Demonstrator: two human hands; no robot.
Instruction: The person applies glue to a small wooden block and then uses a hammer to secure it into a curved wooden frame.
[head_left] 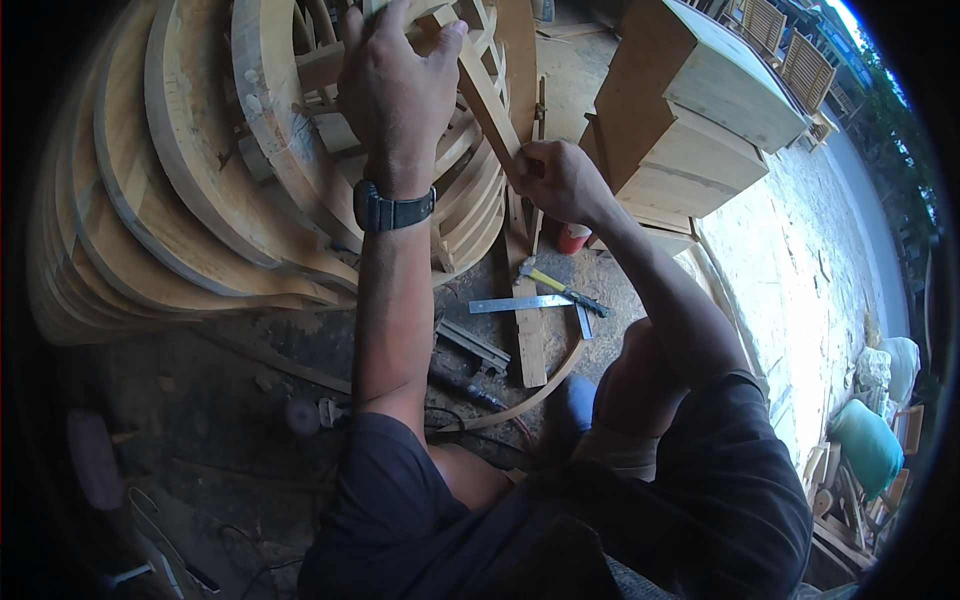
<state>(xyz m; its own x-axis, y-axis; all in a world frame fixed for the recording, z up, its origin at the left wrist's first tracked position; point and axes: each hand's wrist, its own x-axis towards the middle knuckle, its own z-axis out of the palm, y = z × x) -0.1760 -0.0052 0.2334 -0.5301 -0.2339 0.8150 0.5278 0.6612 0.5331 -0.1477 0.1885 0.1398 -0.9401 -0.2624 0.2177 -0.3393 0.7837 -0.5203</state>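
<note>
A straight wooden strip [490,108] slants across the side of a large round wooden frame built of curved ribs [195,170]. My right hand [560,182] is closed around the strip's lower end. At the upper end my left hand [398,105], with a dark watch [395,208] on its wrist, reaches over the frame. Its thumb presses on the strip, and the top edge of the picture cuts off some fingertips. Below the hands lie a hammer [565,290] with a yellow and black handle, a metal try square [520,304] and a flat board [531,350].
To the right stands a pale wooden cabinet [690,130], with a red can [573,238] by its foot. A thin curved wood strip [535,398], a metal rail piece [472,345] and cables lie on the floor near my legs. Slatted chairs [805,72] stand outside.
</note>
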